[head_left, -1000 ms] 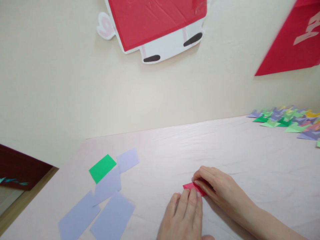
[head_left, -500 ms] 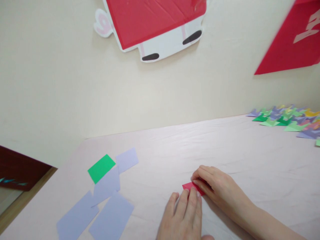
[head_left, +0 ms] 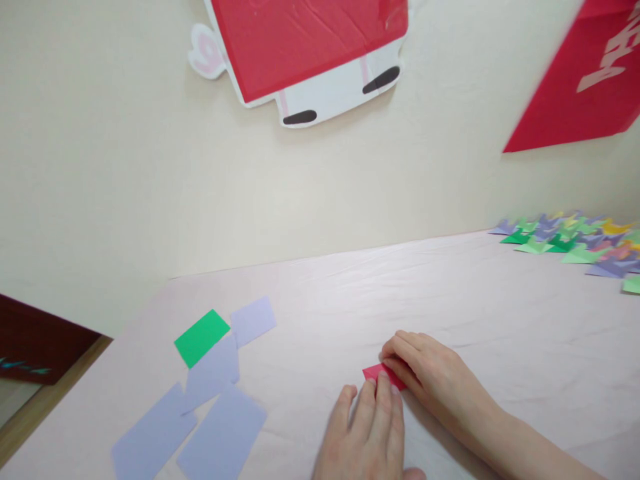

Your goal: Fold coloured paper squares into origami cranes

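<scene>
A small folded piece of red paper (head_left: 395, 377) lies on the cloth-covered table, partly hidden under my fingers. My left hand (head_left: 367, 427) lies palm down at its near side, fingers stretched and somewhat apart, with fingertips resting on the paper's lower edge. From the right, my right hand (head_left: 433, 370) reaches in with thumb and fingers pinched together at the paper's upper right part. The paper's left corner sticks out as a point. What the right fingertips cover cannot be seen.
Several lilac paper sheets (head_left: 223, 433) and one green sheet (head_left: 203, 338) lie flat at the left. Many folded paper shapes in mixed colours (head_left: 580, 252) stand at the far right by the wall. A red-and-white cutout (head_left: 320, 47) and a red sign (head_left: 575, 100) hang on the wall.
The whole view has shifted slightly. Both hands stay at the red paper in nearly the same pose, with hardly any visible movement.
</scene>
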`<control>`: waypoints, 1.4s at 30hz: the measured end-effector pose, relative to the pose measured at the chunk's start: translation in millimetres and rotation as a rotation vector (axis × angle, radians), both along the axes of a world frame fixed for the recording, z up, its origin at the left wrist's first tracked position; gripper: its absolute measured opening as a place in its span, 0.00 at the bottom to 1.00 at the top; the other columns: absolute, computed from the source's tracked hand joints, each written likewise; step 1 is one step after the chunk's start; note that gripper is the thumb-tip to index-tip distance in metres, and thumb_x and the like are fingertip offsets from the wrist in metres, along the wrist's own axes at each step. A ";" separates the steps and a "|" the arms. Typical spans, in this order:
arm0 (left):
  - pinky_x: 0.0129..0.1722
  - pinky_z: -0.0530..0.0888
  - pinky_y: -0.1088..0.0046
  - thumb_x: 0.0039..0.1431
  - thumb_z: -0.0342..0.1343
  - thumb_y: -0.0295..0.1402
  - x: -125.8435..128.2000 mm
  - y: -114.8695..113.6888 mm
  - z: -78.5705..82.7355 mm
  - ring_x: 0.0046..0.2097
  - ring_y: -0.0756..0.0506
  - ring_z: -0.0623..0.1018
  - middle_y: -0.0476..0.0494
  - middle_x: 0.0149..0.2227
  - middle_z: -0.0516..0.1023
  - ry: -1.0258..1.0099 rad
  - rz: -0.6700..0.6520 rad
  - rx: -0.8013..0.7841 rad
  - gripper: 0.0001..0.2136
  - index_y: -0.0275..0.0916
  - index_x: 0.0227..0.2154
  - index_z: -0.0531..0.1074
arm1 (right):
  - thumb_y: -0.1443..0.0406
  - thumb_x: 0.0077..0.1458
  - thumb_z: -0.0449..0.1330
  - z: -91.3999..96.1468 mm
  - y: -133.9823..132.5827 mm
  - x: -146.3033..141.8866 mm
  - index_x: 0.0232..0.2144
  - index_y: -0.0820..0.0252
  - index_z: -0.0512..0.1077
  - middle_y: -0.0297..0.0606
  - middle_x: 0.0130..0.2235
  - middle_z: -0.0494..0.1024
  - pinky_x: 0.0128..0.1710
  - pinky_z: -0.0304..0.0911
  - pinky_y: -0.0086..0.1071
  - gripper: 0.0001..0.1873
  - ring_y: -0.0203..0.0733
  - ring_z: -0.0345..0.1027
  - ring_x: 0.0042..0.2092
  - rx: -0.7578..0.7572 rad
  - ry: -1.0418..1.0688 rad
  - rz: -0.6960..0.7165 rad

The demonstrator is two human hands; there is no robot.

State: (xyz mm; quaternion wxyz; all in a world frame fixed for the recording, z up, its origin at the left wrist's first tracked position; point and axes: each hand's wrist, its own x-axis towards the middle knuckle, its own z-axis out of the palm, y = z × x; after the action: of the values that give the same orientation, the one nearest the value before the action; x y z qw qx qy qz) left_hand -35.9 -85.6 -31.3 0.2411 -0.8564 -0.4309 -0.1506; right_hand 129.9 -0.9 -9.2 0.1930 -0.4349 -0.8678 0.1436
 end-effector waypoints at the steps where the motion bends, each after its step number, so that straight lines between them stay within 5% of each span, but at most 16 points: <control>1: 0.51 0.64 0.65 0.66 0.43 0.52 0.4 -0.5 -0.9 0.52 0.44 0.71 0.44 0.52 0.77 0.002 0.006 -0.002 0.27 0.36 0.50 0.74 | 0.74 0.58 0.57 -0.1 0.0 0.0 0.29 0.59 0.70 0.35 0.31 0.77 0.34 0.65 0.33 0.08 0.41 0.71 0.33 0.006 0.011 0.000; 15: 0.52 0.66 0.58 0.62 0.51 0.51 5.7 -4.9 -5.5 0.53 0.36 0.73 0.36 0.57 0.73 0.044 0.056 -0.194 0.28 0.36 0.56 0.70 | 0.73 0.59 0.52 2.3 -0.7 0.3 0.29 0.58 0.68 0.37 0.31 0.75 0.34 0.64 0.35 0.10 0.42 0.69 0.34 -0.051 0.023 0.010; 26: 0.49 0.66 0.59 0.61 0.50 0.51 5.6 -1.7 -2.9 0.50 0.36 0.73 0.34 0.53 0.75 0.056 0.023 -0.187 0.27 0.34 0.53 0.72 | 0.67 0.62 0.52 11.7 -17.8 6.0 0.42 0.56 0.68 0.43 0.45 0.71 0.46 0.62 0.43 0.07 0.48 0.65 0.46 -0.180 0.139 0.055; 34: 0.51 0.65 0.58 0.60 0.50 0.54 -1.7 2.7 7.9 0.50 0.37 0.73 0.33 0.51 0.76 0.030 0.004 -0.188 0.28 0.33 0.49 0.74 | 0.69 0.59 0.53 2.4 -14.5 16.8 0.50 0.53 0.68 0.44 0.49 0.71 0.48 0.62 0.45 0.16 0.51 0.64 0.49 -0.139 0.135 0.043; 42: 0.53 0.65 0.58 0.61 0.54 0.47 -14.9 -5.9 5.9 0.52 0.37 0.73 0.35 0.52 0.76 0.039 0.022 -0.121 0.21 0.34 0.46 0.75 | 0.72 0.56 0.51 0.5 -9.4 25.8 0.51 0.52 0.69 0.43 0.49 0.73 0.51 0.63 0.47 0.22 0.50 0.66 0.51 -0.198 0.253 0.057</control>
State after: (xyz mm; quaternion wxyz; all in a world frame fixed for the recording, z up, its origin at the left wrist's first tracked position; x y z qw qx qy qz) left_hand -50.8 -91.5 -25.3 0.1988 -0.8675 -0.4437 -0.1051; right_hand 155.7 -10.3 -8.8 0.2528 -0.4053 -0.8301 0.2876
